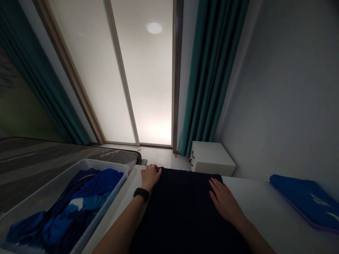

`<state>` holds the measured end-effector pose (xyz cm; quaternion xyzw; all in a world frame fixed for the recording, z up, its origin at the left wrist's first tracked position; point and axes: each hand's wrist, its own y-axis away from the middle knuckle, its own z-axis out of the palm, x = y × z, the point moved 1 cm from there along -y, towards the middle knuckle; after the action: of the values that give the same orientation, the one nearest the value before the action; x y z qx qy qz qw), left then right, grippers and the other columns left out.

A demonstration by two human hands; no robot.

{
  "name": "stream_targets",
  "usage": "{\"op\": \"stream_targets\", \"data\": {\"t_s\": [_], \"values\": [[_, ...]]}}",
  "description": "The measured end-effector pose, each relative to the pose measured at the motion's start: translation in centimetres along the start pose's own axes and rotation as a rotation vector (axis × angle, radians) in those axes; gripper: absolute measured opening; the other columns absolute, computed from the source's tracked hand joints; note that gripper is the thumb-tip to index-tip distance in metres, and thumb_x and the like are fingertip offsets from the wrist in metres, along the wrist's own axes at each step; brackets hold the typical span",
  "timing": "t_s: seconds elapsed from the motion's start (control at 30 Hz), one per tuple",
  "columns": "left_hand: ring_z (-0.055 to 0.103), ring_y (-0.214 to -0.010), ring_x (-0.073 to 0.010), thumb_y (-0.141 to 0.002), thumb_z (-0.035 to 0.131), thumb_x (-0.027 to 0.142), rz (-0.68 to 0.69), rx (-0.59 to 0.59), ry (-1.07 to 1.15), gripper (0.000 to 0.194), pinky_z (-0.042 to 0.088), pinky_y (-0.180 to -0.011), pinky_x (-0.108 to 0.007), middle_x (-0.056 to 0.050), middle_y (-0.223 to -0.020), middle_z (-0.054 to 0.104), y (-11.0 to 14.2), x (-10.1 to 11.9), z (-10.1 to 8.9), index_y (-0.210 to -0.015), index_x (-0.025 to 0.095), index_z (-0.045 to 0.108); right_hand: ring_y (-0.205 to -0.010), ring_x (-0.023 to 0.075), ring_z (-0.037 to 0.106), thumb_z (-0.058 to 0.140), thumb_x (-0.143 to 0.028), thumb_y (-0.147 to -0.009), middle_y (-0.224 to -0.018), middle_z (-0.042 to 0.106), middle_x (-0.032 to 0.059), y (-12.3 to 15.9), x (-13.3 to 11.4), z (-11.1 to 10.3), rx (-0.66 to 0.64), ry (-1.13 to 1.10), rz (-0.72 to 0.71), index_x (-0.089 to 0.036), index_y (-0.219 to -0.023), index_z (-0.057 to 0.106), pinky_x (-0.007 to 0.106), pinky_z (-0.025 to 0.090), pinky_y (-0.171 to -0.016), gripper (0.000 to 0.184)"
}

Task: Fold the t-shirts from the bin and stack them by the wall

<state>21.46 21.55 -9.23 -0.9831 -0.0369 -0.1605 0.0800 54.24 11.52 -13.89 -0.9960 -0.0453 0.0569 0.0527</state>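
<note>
A dark navy piece of clothing (pixel 189 208) lies spread flat over a white table (pixel 254 204); its exact kind cannot be made out. At its far left corner, my left hand (pixel 150 177) has its fingers curled onto the edge of the fabric, and a black watch (pixel 141 194) sits on that wrist. My right hand (pixel 225 203) rests flat on the right side of the cloth, fingers stretched out toward the far right corner. The near part of the garment runs out of the picture.
On the left stands a clear plastic bin (pixel 106 162) with crumpled blue clothes (pixel 76 204) in it, beside a mattress (pixel 31 165). Folded blue clothing (pixel 307 201) lies at the table's right. Beyond the far edge are a small white cabinet (pixel 212 157) and a teal curtain (pixel 212 70).
</note>
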Motion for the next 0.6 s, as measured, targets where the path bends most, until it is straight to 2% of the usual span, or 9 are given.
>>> {"op": "stream_targets", "data": {"t_s": [0.2,0.4,0.6], "values": [[0.061,-0.103,-0.0255,-0.09,0.048,0.031,-0.021,-0.011,0.025,0.023,0.036,-0.091,-0.042,-0.007,-0.098,0.069,-0.4,0.0,0.1,-0.085,0.019,0.067,-0.146,0.0263,0.022,0.027,-0.043,-0.097,-0.157,0.03,0.0124,-0.1,0.3,0.7,-0.005,0.043,0.02,-0.01,-0.147,0.04,0.045,0.019,-0.119,0.062],[0.065,-0.092,-0.0226,-0.09,0.049,0.031,-0.05,0.007,0.055,0.022,0.035,-0.088,-0.038,-0.005,-0.092,0.072,-0.5,-0.6,-0.1,-0.084,0.02,0.067,-0.146,0.027,0.022,0.027,-0.044,-0.096,-0.156,0.031,0.0153,0.1,0.5,1.2,0.023,0.04,0.028,-0.009,-0.147,0.04,0.046,0.018,-0.119,0.063],[0.064,-0.093,-0.0228,-0.09,0.049,0.028,-0.033,0.061,0.027,0.02,0.034,-0.088,-0.039,-0.006,-0.095,0.072,-0.6,-1.1,-0.3,-0.084,0.019,0.065,-0.146,0.0246,0.023,0.025,-0.048,-0.095,-0.157,0.029,0.0095,0.4,1.0,0.8,0.006,0.071,0.1,-0.015,-0.149,0.038,0.049,0.017,-0.118,0.064]]}}
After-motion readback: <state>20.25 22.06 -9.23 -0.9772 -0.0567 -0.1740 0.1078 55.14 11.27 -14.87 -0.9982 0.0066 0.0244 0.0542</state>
